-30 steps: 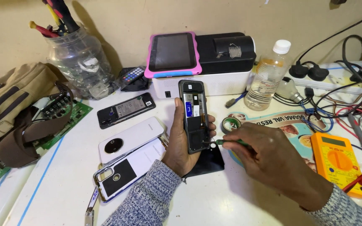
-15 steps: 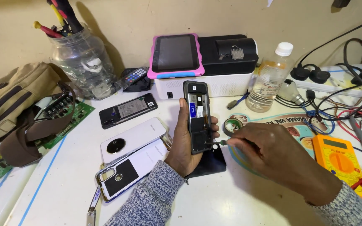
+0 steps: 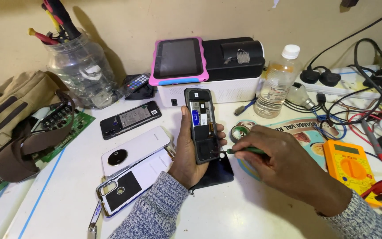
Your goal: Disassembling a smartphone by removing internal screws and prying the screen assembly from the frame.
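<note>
My left hand holds an opened phone upright over the white table, its back cover off and its circuit parts showing. My right hand grips a small green-handled screwdriver. The screwdriver's tip touches the lower right part of the phone's inside. A black back cover lies on the table under the phone.
Left of my hands lie a white phone back, a clear phone case and a black opened phone. A yellow multimeter, tape roll, plastic bottle, cables, pink tablet and jar of tools surround the area.
The screwdriver tip has moved in from the phone's right edge onto its lower inside. The phone stays upright in my left hand, shifted slightly.
</note>
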